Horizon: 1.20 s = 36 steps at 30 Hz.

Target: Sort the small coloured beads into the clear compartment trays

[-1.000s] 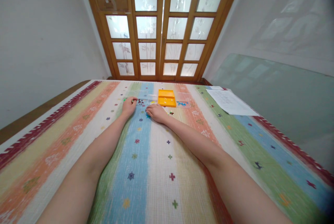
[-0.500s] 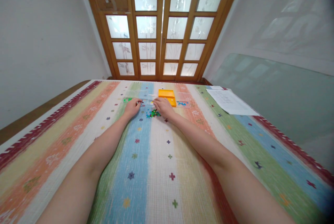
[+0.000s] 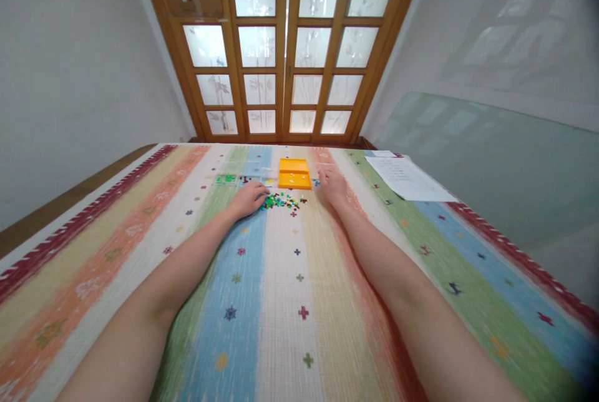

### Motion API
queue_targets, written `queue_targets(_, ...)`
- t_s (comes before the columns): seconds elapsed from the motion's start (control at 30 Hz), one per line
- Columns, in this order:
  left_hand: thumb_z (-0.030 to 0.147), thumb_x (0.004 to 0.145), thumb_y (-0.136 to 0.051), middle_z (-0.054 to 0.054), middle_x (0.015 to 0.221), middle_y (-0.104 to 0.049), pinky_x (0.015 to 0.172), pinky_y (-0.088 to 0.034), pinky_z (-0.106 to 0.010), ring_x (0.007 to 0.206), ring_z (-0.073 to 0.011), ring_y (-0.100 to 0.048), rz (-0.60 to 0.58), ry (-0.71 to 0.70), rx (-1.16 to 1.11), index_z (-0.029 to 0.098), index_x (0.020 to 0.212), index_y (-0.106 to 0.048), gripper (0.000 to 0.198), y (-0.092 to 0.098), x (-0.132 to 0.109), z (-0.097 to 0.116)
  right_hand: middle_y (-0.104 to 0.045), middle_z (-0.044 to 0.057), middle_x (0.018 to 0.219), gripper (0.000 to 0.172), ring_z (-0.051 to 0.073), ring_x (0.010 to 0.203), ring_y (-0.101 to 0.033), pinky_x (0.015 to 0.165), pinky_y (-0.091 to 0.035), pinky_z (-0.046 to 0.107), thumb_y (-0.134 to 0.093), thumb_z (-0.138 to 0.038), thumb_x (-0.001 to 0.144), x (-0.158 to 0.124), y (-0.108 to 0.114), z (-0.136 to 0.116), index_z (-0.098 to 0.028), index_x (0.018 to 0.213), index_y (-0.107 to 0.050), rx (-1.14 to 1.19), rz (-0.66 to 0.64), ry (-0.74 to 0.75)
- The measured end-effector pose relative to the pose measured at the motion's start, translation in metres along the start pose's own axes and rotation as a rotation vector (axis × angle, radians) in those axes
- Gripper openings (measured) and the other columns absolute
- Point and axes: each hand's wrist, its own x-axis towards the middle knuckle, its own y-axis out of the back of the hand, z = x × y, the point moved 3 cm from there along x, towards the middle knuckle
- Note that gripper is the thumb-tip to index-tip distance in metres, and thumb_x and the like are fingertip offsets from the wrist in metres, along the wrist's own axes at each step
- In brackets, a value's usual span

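Note:
A loose pile of small coloured pieces [image 3: 279,200], green, blue, yellow and dark red, lies on the cloth. My left hand [image 3: 250,198] rests at the pile's left edge, its fingertips bent together among the pieces; what they grip is too small to name. Over small blue pieces [image 3: 316,183] in a clear box on the right is my right hand [image 3: 333,186], its fingers closed in a pinch, the contents hidden. Between the hands stands an open orange box [image 3: 294,166] with a few white pieces inside. Left of it, clear boxes hold green pieces [image 3: 226,178] and dark red pieces [image 3: 246,180].
A striped, patterned tablecloth [image 3: 281,302] covers the table. White printed sheets [image 3: 405,178] lie at the right rear. Behind the table are wooden doors with glass panes [image 3: 260,46], and a pale glass panel [image 3: 486,165] leans along the right wall.
My left hand has come from the dark red pieces' box to the pile. My right hand has moved right, from before the orange box to the blue pieces. The pile looks more spread out.

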Motion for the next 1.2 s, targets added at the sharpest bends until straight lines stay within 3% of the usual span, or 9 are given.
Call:
queue_targets(0.17, 0.024, 0.101, -0.052, -0.011, 0.123, -0.072, 0.110, -0.047, -0.042, 0.119, -0.0259, -0.062, -0.048, -0.082, 0.032, 0.022, 0.121, -0.077, 0.032, -0.004, 0.001, 0.006, -0.079, 0.014, 0.106, 0.044, 0.024, 0.090, -0.065, 0.076, -0.040, 0.032, -0.042, -0.033, 0.105, 0.000, -0.006, 0.007, -0.016, 0.097, -0.082, -0.131, -0.028, -0.105)
queue_targets(0.3, 0.024, 0.102, -0.051, -0.011, 0.126, -0.072, 0.112, -0.045, -0.043, 0.122, -0.0256, -0.062, -0.071, -0.093, 0.022, 0.022, 0.128, -0.074, 0.036, -0.005, 0.000, 0.009, -0.078, 0.014, 0.106, 0.044, 0.024, 0.092, -0.065, 0.077, -0.040, 0.032, -0.042, -0.033, 0.106, -0.002, -0.009, 0.007, -0.017, 0.097, -0.082, -0.143, -0.009, -0.092)
queue_targets(0.5, 0.024, 0.100, -0.052, -0.009, 0.130, -0.072, 0.116, -0.043, -0.043, 0.126, -0.0255, -0.061, -0.096, -0.060, -0.022, 0.026, 0.131, -0.073, 0.038, -0.006, 0.000, 0.009, -0.077, 0.013, 0.102, 0.038, 0.025, 0.095, -0.064, 0.084, -0.043, 0.033, -0.047, -0.031, 0.104, -0.004, -0.015, -0.002, -0.018, 0.092, -0.081, -0.068, 0.030, 0.043)
queue_targets(0.73, 0.019, 0.095, -0.053, -0.009, 0.119, -0.075, 0.114, -0.045, -0.045, 0.119, -0.0262, -0.063, -0.064, 0.014, -0.079, 0.024, 0.111, -0.079, 0.031, -0.002, 0.000, 0.001, -0.075, 0.013, 0.102, 0.033, 0.026, 0.098, -0.064, 0.089, -0.045, 0.036, -0.050, -0.028, 0.104, -0.011, -0.015, -0.024, -0.018, 0.093, -0.080, 0.008, 0.004, 0.208)
queue_targets(1.2, 0.021, 0.090, -0.059, -0.007, 0.114, -0.076, 0.112, -0.045, -0.044, 0.116, -0.0264, -0.063, -0.071, 0.024, -0.093, 0.024, 0.100, -0.080, 0.023, -0.001, 0.000, -0.001, -0.073, 0.013, 0.099, 0.035, 0.026, 0.095, -0.061, 0.089, -0.042, 0.036, -0.048, -0.029, 0.106, -0.022, -0.013, -0.045, -0.018, 0.089, -0.077, -0.003, -0.053, 0.349)
